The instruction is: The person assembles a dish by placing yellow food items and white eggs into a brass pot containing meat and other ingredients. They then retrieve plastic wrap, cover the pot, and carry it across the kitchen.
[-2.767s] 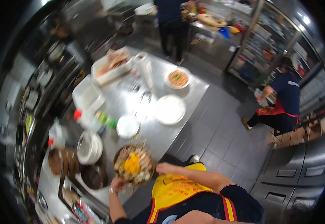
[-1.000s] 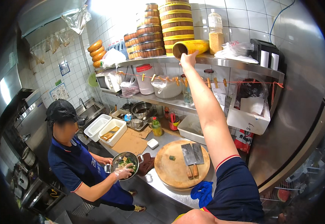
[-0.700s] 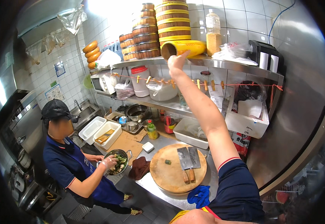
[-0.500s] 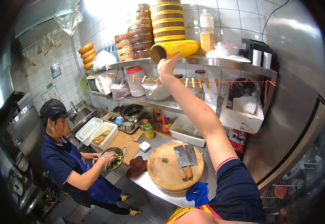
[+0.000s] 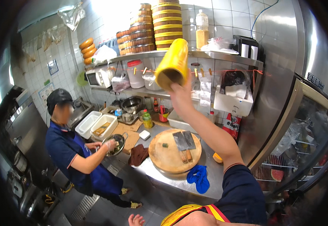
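My right hand (image 5: 182, 93) is raised in front of the shelves, gripping the near end of a big yellow roll (image 5: 176, 56) with a hollow brown core. The roll tilts upward, clear of the shelf, and some fingers are hidden at its end. Low at the bottom edge, my left hand (image 5: 135, 220) shows only in part, its fingers apart and nothing in them. Below my right arm, two cleavers (image 5: 184, 141) lie side by side on a round wooden chopping board (image 5: 165, 158), with a small dark green piece (image 5: 165, 145) beside them.
A co-worker (image 5: 79, 150) at the left works over a metal bowl (image 5: 115, 144). Stacked steamers (image 5: 167, 26) stand on the upper shelf (image 5: 224, 57). Blue gloves or cloth (image 5: 198, 178) and a brown cloth (image 5: 138, 154) lie near the board. A glass-door fridge (image 5: 288, 139) is at the right.
The yellow roll has come off the upper shelf toward me and swung from lying sideways to pointing up and away. My left hand has come into view at the bottom.
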`<state>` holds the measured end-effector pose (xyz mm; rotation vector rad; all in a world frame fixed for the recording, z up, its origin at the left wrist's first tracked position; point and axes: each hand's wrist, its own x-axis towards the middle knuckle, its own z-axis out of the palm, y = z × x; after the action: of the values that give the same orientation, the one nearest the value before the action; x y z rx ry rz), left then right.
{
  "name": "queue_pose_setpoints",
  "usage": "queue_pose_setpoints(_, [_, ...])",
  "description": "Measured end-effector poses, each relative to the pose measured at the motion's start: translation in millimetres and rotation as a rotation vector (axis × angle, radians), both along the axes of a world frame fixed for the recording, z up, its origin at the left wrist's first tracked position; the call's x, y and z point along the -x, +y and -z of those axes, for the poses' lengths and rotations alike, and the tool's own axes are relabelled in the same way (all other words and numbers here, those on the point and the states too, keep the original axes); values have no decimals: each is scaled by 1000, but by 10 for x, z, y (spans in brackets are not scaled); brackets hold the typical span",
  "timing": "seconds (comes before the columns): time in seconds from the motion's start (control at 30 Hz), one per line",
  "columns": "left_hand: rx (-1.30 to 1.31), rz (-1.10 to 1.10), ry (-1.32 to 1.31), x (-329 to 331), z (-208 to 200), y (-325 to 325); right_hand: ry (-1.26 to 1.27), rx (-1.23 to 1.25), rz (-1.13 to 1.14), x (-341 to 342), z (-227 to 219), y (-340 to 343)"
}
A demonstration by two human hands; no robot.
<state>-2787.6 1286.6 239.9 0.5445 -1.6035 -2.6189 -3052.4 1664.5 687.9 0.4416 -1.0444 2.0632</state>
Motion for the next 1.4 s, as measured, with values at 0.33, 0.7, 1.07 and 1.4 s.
queue_pose_setpoints(0.33, [-28,275,348,748,-1094,418,-431,260,-696,-3216,1054,17])
queue_pose_setpoints(0.7, [-392,-249,89,-552,-731,-152,-944,239,-1403,-3213,2541,497])
queue_pose_setpoints(1.07, [-248,-768,25,-3540,-844,-213,-1273,-70,-1851,-2461,3808,-1205])
queue_pose_setpoints(1.4, [-532,-1269,-59,-5804,-1025,-213,-993,-528,-2179,-3776,3874,-3696])
